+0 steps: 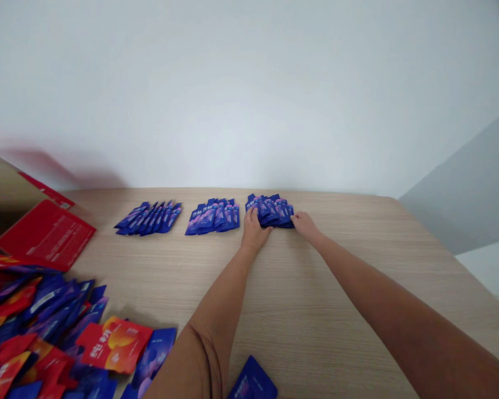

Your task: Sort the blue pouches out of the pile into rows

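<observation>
Near the back of the table, a fanned row of blue sachets (pixel 279 209) lies between my two hands. My left hand (pixel 254 231) grips the row's left front part, its fingers over the top and its thumb along the front edge. At the row's right end, my right hand (pixel 303 224) pinches the edge of a sachet between thumb and fingers. To the left of my left hand sits another overlapping row of blue sachets (pixel 214 216), and farther left a third row (pixel 150 218) with its sachets tilted. The fingertips of both hands are partly hidden.
At the front left lies a heap of red and blue sachets (pixel 116 343). Behind it stands an open red carton (pixel 50 235). One loose blue sachet (pixel 253 381) rests at the front edge of view. A white wall (pixel 249 94) rises behind the wood-grain table (pixel 357 227).
</observation>
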The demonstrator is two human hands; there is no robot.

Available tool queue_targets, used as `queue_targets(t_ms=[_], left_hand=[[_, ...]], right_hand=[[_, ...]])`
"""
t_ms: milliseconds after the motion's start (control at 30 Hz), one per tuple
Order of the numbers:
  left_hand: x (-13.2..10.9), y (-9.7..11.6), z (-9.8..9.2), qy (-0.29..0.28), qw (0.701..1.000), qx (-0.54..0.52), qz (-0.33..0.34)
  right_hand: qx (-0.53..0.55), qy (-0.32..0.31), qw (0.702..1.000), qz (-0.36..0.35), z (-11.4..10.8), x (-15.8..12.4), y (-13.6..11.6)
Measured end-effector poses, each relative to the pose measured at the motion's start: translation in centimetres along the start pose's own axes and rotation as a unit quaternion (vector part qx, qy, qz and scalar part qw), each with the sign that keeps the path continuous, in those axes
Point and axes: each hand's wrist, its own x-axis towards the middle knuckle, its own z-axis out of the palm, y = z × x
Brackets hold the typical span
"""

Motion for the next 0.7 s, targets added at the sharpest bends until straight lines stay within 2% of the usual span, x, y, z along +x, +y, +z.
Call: queue_targets(t_ms=[200,300,367,433,533,600,700], left_hand=[[0.0,0.1,0.3,0.045,0.999,-0.009,-0.017],[0.0,0.0,0.1,0.048,0.998,-0.024,-0.024],[0.1,-0.2,0.0,0.046,0.998,-0.035,-0.032],[0.1,-0.5,0.0,0.044,0.997,-0.044,-0.043],[0.2,-0.7,0.0,0.048,0.996,-0.055,-0.056],[0.2,-0.8,0.2,0.057,0.995,-0.061,-0.061],[0.3,-0.9,0.3,0.066,0.993,-0.063,-0.073]], right_hand=[[0.022,0.116,0.993,0.003,0.5,-3.4,-0.2],[0.027,0.155,0.987,-0.004,0.6,-4.6,-1.0],[0.028,0.166,0.985,-0.033,0.7,-4.8,-2.0],[0.022,0.148,0.984,-0.093,0.8,-4.5,-3.6],[-0.016,0.076,0.984,-0.163,1.2,-3.9,-6.3],[-0.057,0.030,0.985,-0.162,1.4,-3.9,-7.7],[-0.105,0.002,0.982,-0.158,1.5,-4.7,-8.7]])
